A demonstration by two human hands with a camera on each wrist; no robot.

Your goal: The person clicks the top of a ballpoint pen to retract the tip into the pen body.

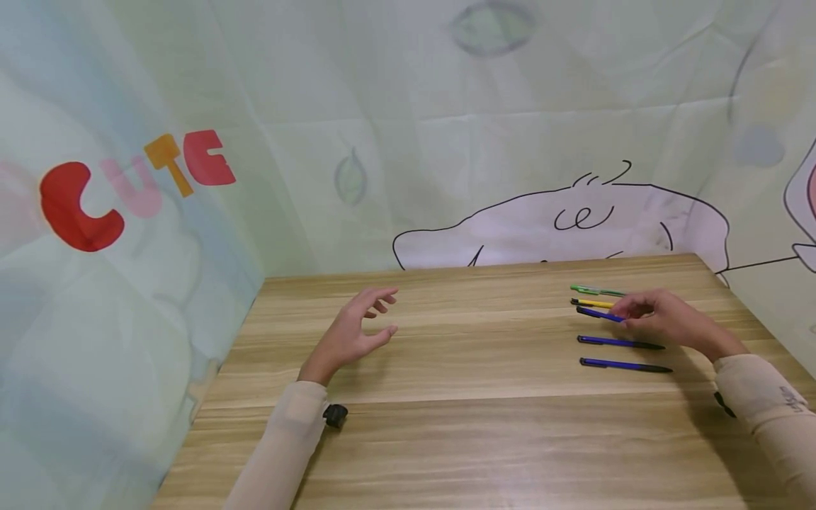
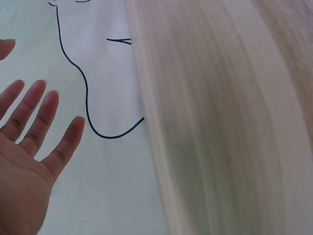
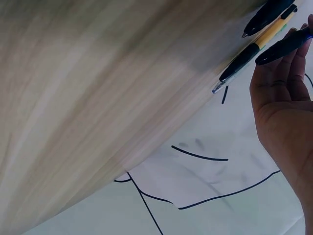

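My right hand [image 1: 659, 320] pinches a blue pen [image 1: 596, 313] between thumb and fingers, at the right of the table. In the right wrist view the dark grip end of this blue pen [image 3: 283, 48] points out past the fingers. Just behind it lies a yellow pen [image 1: 593, 303], and farther back a green pen [image 1: 596, 290], both partly covered by the hand. Nearer the front, two more blue pens lie side by side, the middle pen [image 1: 618, 343] and the front pen [image 1: 625, 365]. Over the table's left half my left hand [image 1: 350, 329] hovers with spread fingers, holding nothing.
The wooden table [image 1: 446, 439] has its back edge against a printed cloth [image 1: 408, 127] with cartoon drawings. Another stretch of cloth with coloured letters hangs at the left. A small black device [image 1: 335, 416] sits at the left wrist.
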